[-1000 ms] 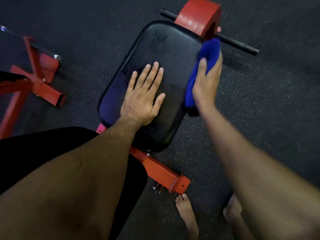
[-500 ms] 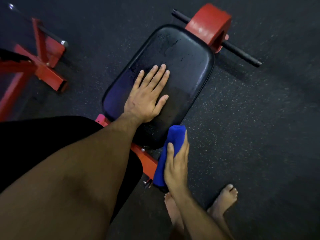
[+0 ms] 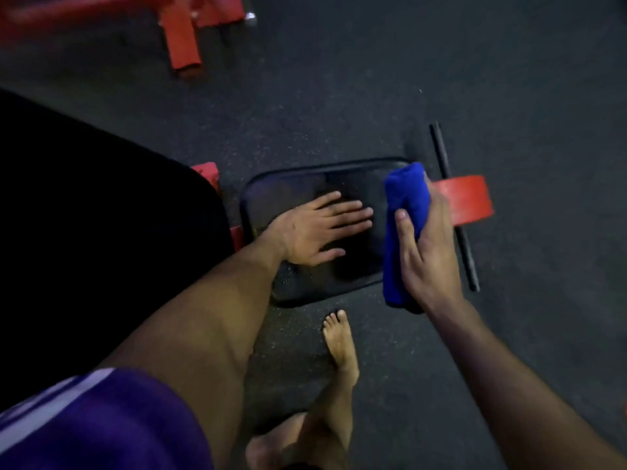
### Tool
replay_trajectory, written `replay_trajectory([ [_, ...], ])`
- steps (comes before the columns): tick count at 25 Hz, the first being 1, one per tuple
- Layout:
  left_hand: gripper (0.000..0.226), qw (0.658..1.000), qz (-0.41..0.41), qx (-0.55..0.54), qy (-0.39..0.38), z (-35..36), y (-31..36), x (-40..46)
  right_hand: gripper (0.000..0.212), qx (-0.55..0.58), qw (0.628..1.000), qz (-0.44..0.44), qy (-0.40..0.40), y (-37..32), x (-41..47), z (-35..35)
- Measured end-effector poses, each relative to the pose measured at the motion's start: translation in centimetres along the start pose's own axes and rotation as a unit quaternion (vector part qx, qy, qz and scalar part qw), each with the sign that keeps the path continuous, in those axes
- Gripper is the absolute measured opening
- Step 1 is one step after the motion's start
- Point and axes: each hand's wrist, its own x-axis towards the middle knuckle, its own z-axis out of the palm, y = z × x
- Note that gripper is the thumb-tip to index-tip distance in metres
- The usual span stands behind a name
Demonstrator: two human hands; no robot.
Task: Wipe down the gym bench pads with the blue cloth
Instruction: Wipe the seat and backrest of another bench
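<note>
The small black bench pad (image 3: 291, 189) lies low over the floor in the middle of the head view. My left hand (image 3: 317, 230) rests flat on it with the fingers straight and spread. My right hand (image 3: 429, 252) grips the folded blue cloth (image 3: 403, 198) at the pad's right end, the thumb across the cloth's front. The cloth hangs down over that end of the pad. A larger black pad (image 3: 101, 232) fills the left side, partly hidden by my left arm.
A red frame piece (image 3: 470, 201) and a black crossbar (image 3: 454, 212) sit just right of the small pad. More red frame legs (image 3: 181, 39) stand at the top left. My bare feet (image 3: 339, 340) are on the dark rubber floor (image 3: 543, 130) below the pad.
My right hand with the blue cloth has moved from the pad's near corner by the floor up to its far end near the red piece. The view has swung round. The left hand stays flat on the pad.
</note>
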Motion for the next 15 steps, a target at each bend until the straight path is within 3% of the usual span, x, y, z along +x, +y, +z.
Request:
replay_trajectory([
  [2, 0.074, 1.000, -0.015, -0.009, 0.022, -0.9, 0.1, 0.4, 0.056, -0.055, 0.986, -0.111, -0.113, -1.2, 5.3, -0.2],
  [4, 0.068, 0.999, -0.037, -0.014, 0.036, -1.4, 1.3, 0.4, 0.058, -0.122, 0.946, -0.210, -0.213, -2.2, 8.9, 0.1],
  [6, 0.069, 0.981, -0.186, -0.033, 0.035, -1.2, 3.4, -0.1, 0.059, -0.151, 0.904, -0.278, -0.286, -3.0, 11.7, 0.4],
  [7, 0.071, 0.943, -0.324, -0.065, 0.045, -1.0, 5.4, -0.5, 0.060, -0.157, 0.883, -0.304, -0.321, -3.5, 12.9, 0.7],
  [8, 0.071, 0.877, -0.465, -0.099, 0.069, -0.5, 7.6, -0.6, 0.061, -0.167, 0.862, -0.330, -0.347, -4.2, 14.3, 1.3],
  [10, 0.071, 0.746, -0.645, -0.119, 0.113, 0.4, 11.4, 1.2, 0.062, -0.206, 0.799, -0.398, -0.400, -5.9, 17.3, 3.5],
  [12, 0.072, 0.652, -0.736, -0.141, 0.115, 0.2, 13.2, 5.2, 0.063, -0.237, 0.719, -0.480, -0.442, -7.3, 19.6, 6.2],
  [15, 0.071, 0.559, -0.813, -0.112, 0.122, 0.2, 13.3, 9.3, 0.062, -0.256, 0.610, -0.587, -0.466, -9.4, 22.7, 9.8],
])
